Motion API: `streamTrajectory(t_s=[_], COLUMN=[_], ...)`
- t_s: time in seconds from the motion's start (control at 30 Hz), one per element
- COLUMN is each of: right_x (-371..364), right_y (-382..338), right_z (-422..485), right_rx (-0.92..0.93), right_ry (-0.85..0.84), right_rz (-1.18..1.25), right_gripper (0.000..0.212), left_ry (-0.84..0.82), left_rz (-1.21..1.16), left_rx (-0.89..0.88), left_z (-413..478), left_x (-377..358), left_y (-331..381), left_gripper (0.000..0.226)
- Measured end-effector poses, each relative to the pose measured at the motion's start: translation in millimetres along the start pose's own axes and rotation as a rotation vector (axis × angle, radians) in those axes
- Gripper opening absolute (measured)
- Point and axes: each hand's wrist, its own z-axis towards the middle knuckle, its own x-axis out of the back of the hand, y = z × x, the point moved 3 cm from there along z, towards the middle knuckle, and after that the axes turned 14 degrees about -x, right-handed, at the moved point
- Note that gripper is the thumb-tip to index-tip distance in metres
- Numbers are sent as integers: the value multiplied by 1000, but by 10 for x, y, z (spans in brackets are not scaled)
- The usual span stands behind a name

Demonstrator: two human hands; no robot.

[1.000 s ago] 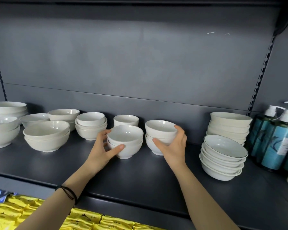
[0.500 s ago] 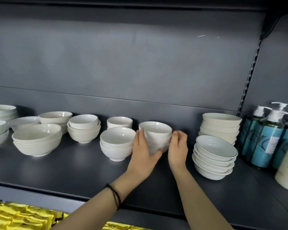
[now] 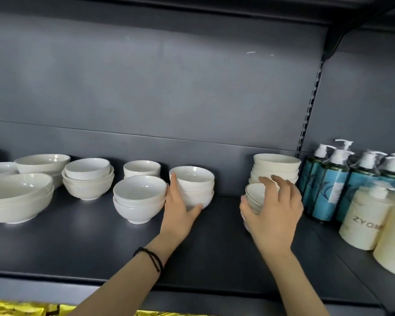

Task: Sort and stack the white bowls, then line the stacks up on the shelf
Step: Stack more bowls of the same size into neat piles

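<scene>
cupping the small stack (image 3: 193, 185) on the shelf (image 3: 219, 238), my left hand (image 3: 180, 213) grips it, thumb in front, fingers up its left side. my right hand (image 3: 275, 213) is spread open over the rimmed stack (image 3: 254, 196) to the right. just behind that stands a tall stack (image 3: 275, 165), with bottles (image 3: 328, 183) further right.

Dim, soft light; blurred right edge

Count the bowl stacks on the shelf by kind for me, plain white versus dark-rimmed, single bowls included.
Plain white stacks: 8, the left hand gripping the middle stack
Dark-rimmed stack: 1, the right hand spread over it
Total: 9
</scene>
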Motion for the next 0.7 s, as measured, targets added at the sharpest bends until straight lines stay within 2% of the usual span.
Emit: streamTrajectory(t_s=[0.1, 0.17, 0.23, 0.33, 0.5, 0.7], right_x=[-17, -29, -48, -56, -164, -467], right_y=[330, 471, 528, 536, 564, 474], right_z=[22, 2, -26, -47, 17, 81], right_rx=[-195, -273, -313, -290, -200, -123], right_ry=[-154, -276, -376, -404, -525, -645], right_rz=[-158, -155, -39, 78, 117, 223], right_gripper=[79, 88, 91, 94, 95, 96], left_ry=[12, 14, 3, 16, 141, 264], left_rz=[-96, -115, -154, -230, -285, -222], left_rx=[48, 80, 122, 211, 282, 278], left_z=[-5, -10, -13, 17, 89, 167], left_x=[4, -1, -16, -32, -135, -209], left_y=[-34, -58, -72, -103, -73, -80], left_gripper=[113, 114, 116, 124, 131, 119])
